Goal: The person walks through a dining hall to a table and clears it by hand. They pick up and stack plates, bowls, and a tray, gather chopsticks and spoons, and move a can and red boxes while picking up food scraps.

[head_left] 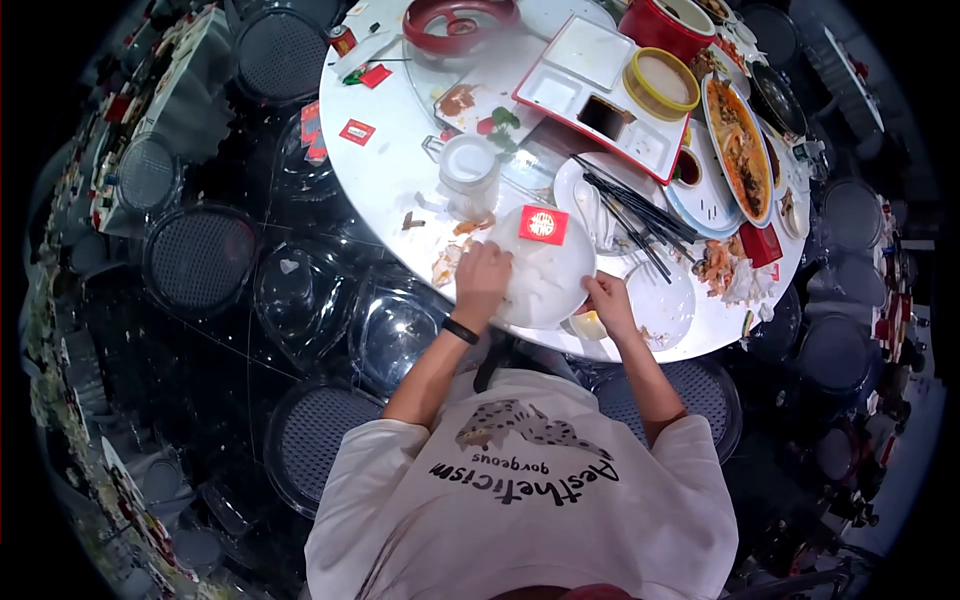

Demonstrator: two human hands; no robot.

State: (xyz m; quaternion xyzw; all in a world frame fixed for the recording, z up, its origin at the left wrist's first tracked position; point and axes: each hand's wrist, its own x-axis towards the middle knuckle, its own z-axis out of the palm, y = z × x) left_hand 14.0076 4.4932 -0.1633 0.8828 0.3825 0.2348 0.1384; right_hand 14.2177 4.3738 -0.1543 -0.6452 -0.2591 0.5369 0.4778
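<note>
Looking down from above, we see our left hand [482,280] resting palm-down on the near-left rim of a white plate [545,275], fingers curled over its edge, a black band on the wrist. Our right hand [608,303] grips the same plate at its near-right rim, fingers closed on the edge, with a small pale bowl [588,325] just beside the thumb. The plate sits at the near edge of the round white table [385,170], directly in front of us; being round, it has no clear long axis, and it lies flat or only slightly tipped, we cannot tell which. A red card [543,225] lies on its far rim. Just beyond the plate stands a clear lidded cup [469,172], and to the right a bundle of black chopsticks [630,212] lies across another plate, its long axis running from upper left to lower right. A second empty white plate [662,305] lies just to the right of our right hand. Farther across the table we see a red-rimmed divided tray [590,85], a yellow steamer basket [661,82], an oval dish of orange food [738,150], a red pot [668,25] and a red ring-shaped dish [460,22]. Scraps and sauce stains mark the tabletop, and small red packets [357,131] lie scattered on the left part. Around the table stand dark chairs with round mesh seats [200,258], and the room beyond them is dim.
</note>
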